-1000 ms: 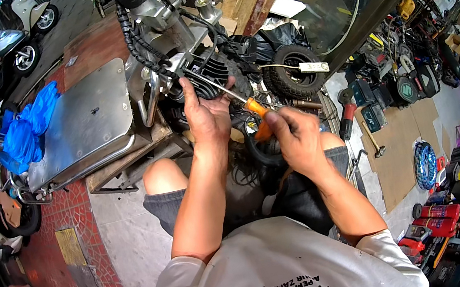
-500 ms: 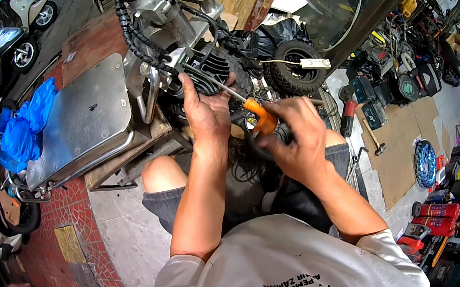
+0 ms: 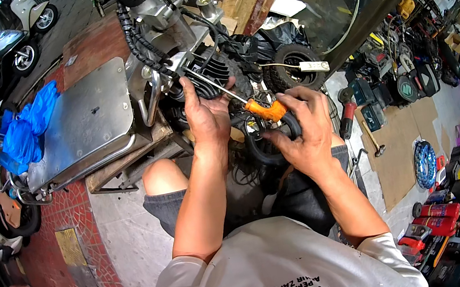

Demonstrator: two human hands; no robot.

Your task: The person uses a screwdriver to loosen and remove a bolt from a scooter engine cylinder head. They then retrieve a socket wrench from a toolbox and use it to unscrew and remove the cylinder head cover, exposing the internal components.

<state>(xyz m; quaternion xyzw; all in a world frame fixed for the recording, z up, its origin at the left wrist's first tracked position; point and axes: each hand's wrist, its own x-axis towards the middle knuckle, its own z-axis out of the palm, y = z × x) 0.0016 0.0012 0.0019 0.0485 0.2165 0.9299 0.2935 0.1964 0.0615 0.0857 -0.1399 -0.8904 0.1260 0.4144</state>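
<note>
A screwdriver with a bent orange handle (image 3: 266, 110) slants up and left, its long metal shaft (image 3: 213, 85) passing over my left palm. Its tip is lost among the metal parts of a silver frame (image 3: 174, 36). My left hand (image 3: 209, 113) cups a black finned part (image 3: 210, 73) from below, thumb up on its left side; some fingers are hidden behind it. My right hand (image 3: 307, 130) is at the handle's right end, fingertips touching it. Its thumb stands apart, below the handle. A black ring-shaped part (image 3: 271, 157) shows under this hand.
A flat silver metal deck (image 3: 84, 117) lies left on a wooden support, with a blue plastic bag (image 3: 30, 129) beyond. Behind my right hand are a small tyre (image 3: 293, 67) and a white power strip (image 3: 313, 66). A hammer (image 3: 374, 139) and many tools lie at right.
The orange handle has turned and now points more to the right. My right hand has shifted slightly right, its fingers loosened from around the handle. My left hand stays almost still.
</note>
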